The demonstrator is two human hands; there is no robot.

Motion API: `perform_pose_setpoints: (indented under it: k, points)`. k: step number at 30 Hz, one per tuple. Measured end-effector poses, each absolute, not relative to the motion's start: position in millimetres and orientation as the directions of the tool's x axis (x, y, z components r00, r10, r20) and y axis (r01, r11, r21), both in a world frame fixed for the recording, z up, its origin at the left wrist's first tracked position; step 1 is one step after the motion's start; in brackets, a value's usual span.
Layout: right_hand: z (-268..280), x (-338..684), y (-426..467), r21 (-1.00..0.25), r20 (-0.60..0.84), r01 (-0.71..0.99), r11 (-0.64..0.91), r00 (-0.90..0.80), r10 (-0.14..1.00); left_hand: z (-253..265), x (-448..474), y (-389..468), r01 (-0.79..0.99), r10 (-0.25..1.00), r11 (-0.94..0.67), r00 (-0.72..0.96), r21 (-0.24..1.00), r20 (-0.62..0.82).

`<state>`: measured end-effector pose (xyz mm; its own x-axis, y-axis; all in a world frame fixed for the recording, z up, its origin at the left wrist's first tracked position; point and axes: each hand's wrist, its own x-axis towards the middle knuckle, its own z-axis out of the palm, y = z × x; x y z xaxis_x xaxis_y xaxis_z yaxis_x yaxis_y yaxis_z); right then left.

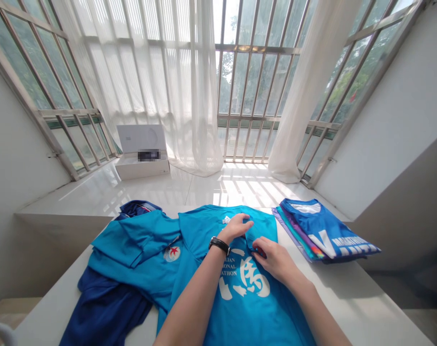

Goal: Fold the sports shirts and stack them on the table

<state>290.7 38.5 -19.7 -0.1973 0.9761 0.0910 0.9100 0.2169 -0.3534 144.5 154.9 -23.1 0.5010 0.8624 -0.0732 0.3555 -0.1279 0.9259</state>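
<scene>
The blue marathon T-shirt (245,310) lies flat on the white tabletop (362,312), just left of the folded shirts (326,235). The right hand (271,255) seems to pinch its sleeve edge. The left hand (236,227) is over the chest; I can't tell if it grips. The cloth looks light, soft, maybe slippery. Sleeve edges or shoulders seem good to hold.

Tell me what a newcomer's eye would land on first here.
Likely the bright teal shirt with white lettering, spread at front center, the left hand and right hand at its sleeve. Next, the folded shirts stacked to its right. Behind, sheer white curtains hang by barred windows.
</scene>
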Motion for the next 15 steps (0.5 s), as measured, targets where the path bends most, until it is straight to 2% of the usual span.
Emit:
perform_pose_setpoints:
  k: [9, 15]
  points:
    - [-17.8, 287.8, 38.0, -0.381, 0.074, 0.902, 0.201, -0.186, 0.98, -24.4, 144.7, 155.3, 0.366, 0.856, -0.141, 0.512, 0.92, -0.073]
    - [-16.6, 286.1, 37.8, -0.364, 0.035, 0.914, 0.176, -0.175, 0.984, -26.5, 143.4, 155.7, 0.441, 0.861, -0.292, 0.508, 0.849, 0.032]
